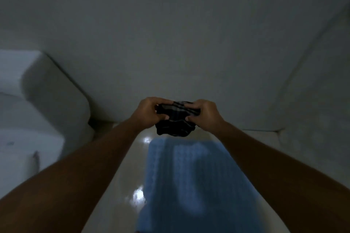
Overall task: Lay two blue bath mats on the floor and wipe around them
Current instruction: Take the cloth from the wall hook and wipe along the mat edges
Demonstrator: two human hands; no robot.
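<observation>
Head-worn view, down over floor (121,185)

**Dim, soft and blurred**

We saw a dim, bluish-grey scene with soft focus throughout. Two glare spots shone on the glossy floor (121,157) beside the blue mat (181,185), which carried a broad shadow. The white fixture (47,100) at left was smeared by motion blur. Wide-angle distortion stretched the forearms at the lower edges.
</observation>
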